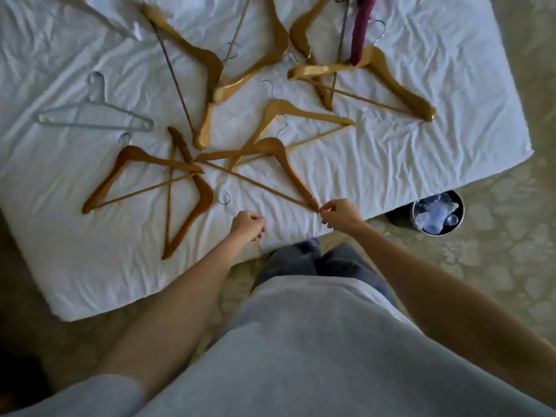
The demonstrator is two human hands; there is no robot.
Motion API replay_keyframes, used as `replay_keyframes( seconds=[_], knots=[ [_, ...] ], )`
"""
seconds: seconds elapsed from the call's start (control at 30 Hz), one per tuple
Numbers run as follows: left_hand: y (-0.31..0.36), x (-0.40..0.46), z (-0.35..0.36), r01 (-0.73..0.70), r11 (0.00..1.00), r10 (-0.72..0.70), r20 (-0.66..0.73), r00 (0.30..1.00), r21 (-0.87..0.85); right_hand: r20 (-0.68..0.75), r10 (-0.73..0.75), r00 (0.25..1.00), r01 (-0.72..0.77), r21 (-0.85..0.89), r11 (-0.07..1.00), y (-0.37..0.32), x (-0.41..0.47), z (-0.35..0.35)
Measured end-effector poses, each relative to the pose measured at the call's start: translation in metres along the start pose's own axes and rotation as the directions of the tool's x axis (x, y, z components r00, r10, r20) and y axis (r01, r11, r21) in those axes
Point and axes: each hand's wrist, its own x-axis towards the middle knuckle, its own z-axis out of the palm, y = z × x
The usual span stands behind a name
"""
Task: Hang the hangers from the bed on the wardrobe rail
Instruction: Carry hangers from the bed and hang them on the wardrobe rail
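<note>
Several wooden hangers lie scattered on the white bed (421, 164), along with a pale blue plastic hanger (93, 117) and a maroon velvet hanger (361, 31). The nearest wooden hanger (282, 158) points one arm end toward me. My right hand (340, 213) pinches that arm end between thumb and fingertips at the bed's near edge. My left hand (248, 225) hovers over the sheet with loosely curled fingers and holds nothing, just below the metal hook (224, 198) of another wooden hanger (192, 206). No wardrobe rail is in view.
A round metal bin (437, 212) with crumpled plastic stands on the patterned carpet right of the bed corner. My legs and grey shirt fill the lower middle. The bed corner is directly in front of me.
</note>
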Motion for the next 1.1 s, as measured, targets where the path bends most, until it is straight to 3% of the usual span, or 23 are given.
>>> replay_keyframes(
  seconds=[0.2,0.37,0.43,0.53,0.73,0.9,1.1],
  knots=[
    [0.043,0.043,0.019,0.116,0.968,-0.142,-0.104,0.984,-0.223,0.045,-0.068,0.997,0.074,-0.164,0.984,-0.037,0.079,-0.034],
    [0.087,0.093,0.05,0.145,0.941,-0.206,-0.178,0.962,-0.306,-0.096,-0.164,0.982,0.132,-0.279,0.951,-0.073,0.163,-0.067],
    [0.108,0.115,0.065,0.16,0.934,-0.232,-0.203,0.951,-0.318,-0.156,-0.309,0.938,0.225,-0.403,0.887,-0.087,0.198,-0.077],
    [0.133,0.146,0.09,0.187,0.924,-0.278,-0.251,0.927,-0.333,-0.127,-0.486,0.865,0.345,-0.554,0.758,-0.1,0.25,-0.083],
    [0.139,0.177,0.103,0.193,0.938,-0.306,-0.427,0.851,-0.286,-0.066,-0.524,0.849,0.326,-0.714,0.619,-0.103,0.287,-0.065],
    [0.133,0.155,0.101,0.182,0.914,-0.318,-0.363,0.876,-0.362,-0.022,-0.358,0.934,0.273,-0.605,0.748,-0.087,0.264,-0.068],
    [0.14,0.086,0.086,0.04,0.904,-0.238,-0.425,0.873,-0.425,-0.006,-0.379,0.925,0.362,-0.285,0.888,-0.061,0.178,-0.095]
  ],
)
